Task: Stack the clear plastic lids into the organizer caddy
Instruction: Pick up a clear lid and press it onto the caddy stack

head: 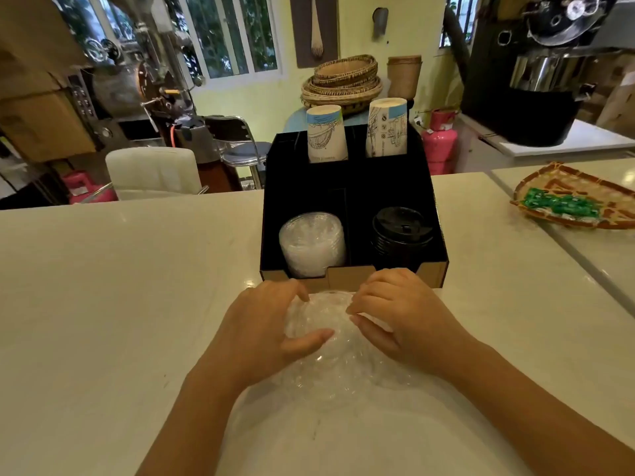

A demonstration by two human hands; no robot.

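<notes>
A black organizer caddy (354, 276) stands on the white counter just beyond my hands. Its front left compartment holds a stack of clear plastic lids (312, 243). Black lids (401, 235) fill the front right compartment. In front of the caddy lies a crinkled clear plastic bag with more clear lids (338, 359) inside. My left hand (266, 329) grips the bag's left side, thumb pressed on top. My right hand (402, 316) pinches the bag's right side with fingers curled.
Two stacks of upturned paper cups (326, 132) stand in the caddy's rear compartments. A woven tray with green packets (574, 197) lies at the right on the adjoining counter. Chairs, a pink gas cylinder (439, 146) and roasting machines stand behind the counter.
</notes>
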